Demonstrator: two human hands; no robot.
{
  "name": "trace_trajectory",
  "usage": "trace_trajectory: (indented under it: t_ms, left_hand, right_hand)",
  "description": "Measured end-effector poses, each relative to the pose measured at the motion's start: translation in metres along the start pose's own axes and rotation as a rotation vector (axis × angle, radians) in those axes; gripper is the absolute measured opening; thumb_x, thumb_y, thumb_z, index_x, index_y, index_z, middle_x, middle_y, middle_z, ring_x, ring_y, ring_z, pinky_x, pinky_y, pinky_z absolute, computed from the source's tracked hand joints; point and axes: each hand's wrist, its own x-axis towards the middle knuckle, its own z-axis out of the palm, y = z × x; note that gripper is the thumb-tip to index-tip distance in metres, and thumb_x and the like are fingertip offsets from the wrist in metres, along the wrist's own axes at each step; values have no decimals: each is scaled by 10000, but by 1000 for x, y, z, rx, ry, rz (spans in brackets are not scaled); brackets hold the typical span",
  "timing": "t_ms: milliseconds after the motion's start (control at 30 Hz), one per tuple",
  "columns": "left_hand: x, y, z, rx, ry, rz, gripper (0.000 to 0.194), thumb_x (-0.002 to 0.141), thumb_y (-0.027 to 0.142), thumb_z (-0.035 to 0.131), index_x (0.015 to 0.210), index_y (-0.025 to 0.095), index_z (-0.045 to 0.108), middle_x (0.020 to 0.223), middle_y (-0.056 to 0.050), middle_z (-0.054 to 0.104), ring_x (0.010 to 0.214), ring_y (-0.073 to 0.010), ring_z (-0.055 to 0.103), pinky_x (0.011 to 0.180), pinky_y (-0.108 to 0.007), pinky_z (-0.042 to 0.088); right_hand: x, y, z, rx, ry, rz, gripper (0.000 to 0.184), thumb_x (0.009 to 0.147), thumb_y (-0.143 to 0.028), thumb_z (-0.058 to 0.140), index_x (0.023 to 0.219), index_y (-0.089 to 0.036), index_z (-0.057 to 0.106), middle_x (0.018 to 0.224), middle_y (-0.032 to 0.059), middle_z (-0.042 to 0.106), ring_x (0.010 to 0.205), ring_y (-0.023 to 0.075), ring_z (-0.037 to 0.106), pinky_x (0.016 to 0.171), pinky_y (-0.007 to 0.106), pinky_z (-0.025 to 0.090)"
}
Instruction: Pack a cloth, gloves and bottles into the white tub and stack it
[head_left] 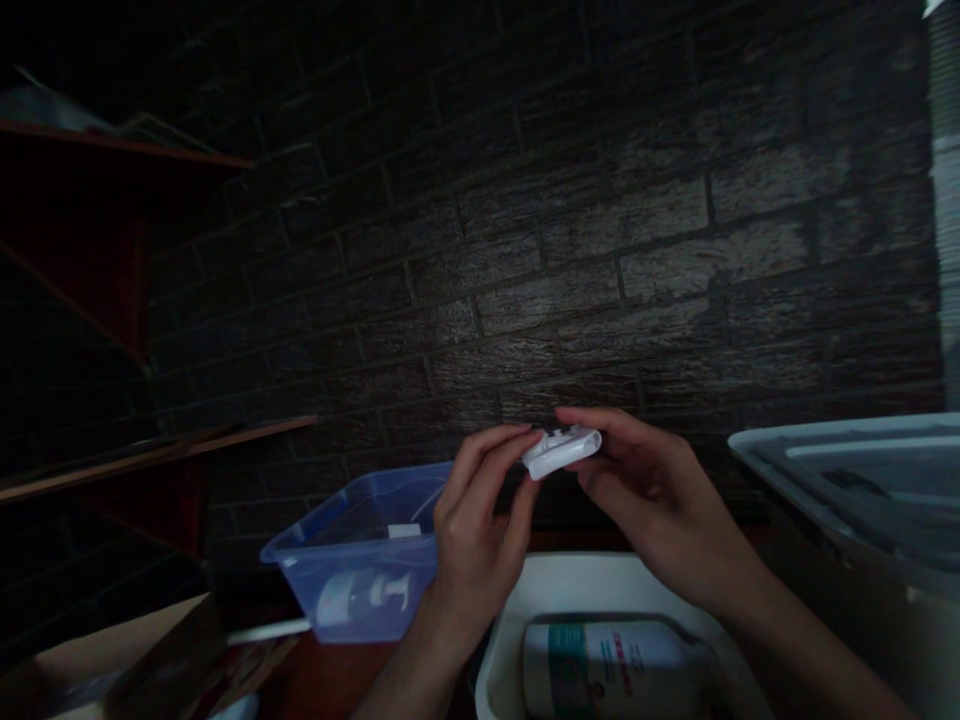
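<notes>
A small, flat white plastic piece point(564, 452) is held up in the air between both hands, in front of the brick wall. What kind of item it is I cannot make out; its top edge has small dark marks or notches. My left hand point(484, 505) pinches its left end between fingers and thumb. On the other end, my right hand point(656, 495) has its index finger along the top and its thumb below. Beneath the hands sits a white tub point(585, 570) with a large white bottle point(622, 665) lying in it.
A translucent blue bin point(352, 560) with a pump bottle point(364, 598) stands left. At lower left is an open cardboard box point(161, 655). A lidded storage box point(847, 490) is at right. Wooden shelves point(172, 455) jut out on the left before the dark brick wall point(525, 250).
</notes>
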Motion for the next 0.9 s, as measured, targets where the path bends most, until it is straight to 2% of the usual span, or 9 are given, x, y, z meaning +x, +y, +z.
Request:
trace_trajectory:
  t_ms: [200,400,500,667,800,900]
  left_hand:
    - [1,3,-3,37,7,31,363,906,62,664,1232,217,696,1212,-73,679,1128,-206,655,987,-361,563]
    - [2,5,-4,49,35,113,287,915,114,683,1176,227,718,1172,-65,686,1063,-199,674,903,-333,587]
    - [0,4,-2,116,69,134,313,870,78,728,1138,240,727,1141,-50,697,1025,-192,681,891,-336,583]
    - [-3,4,-1,176,97,154,346,844,51,743,1127,249,721,1117,-39,700,1000,-183,684,871,-328,580]
    - [-1,6,-5,210,103,187,396,817,68,780,1167,237,706,1115,-47,715,999,-190,687,878,-336,568]
    - [1,8,-8,208,91,223,410,806,79,801,1178,220,700,1096,-47,736,978,-187,691,879,-343,548]
  right_hand:
    - [-2,-6,3,-47,-46,-48,479,863,-93,670,1316,-249,668,1342,69,622,1192,202,644,993,320,565]
    - [-4,5,4,-255,-48,-145,645,782,-285,854,1387,-284,629,1476,76,521,1386,260,502,1183,416,432]
    - [-4,11,3,-271,-43,-136,647,793,-203,814,1401,-283,608,1484,71,529,1390,260,502,1182,427,432]
    - [-5,8,5,-53,-53,-30,690,773,-35,686,1405,-280,558,1466,65,564,1257,222,620,1095,375,514]
    - [-6,0,5,115,-98,69,681,778,-8,632,1396,-278,537,1295,36,669,1179,180,664,1045,306,538]
    - [-5,-5,3,171,-103,122,684,753,-15,639,1383,-262,539,1263,37,692,1174,185,670,1000,287,555]
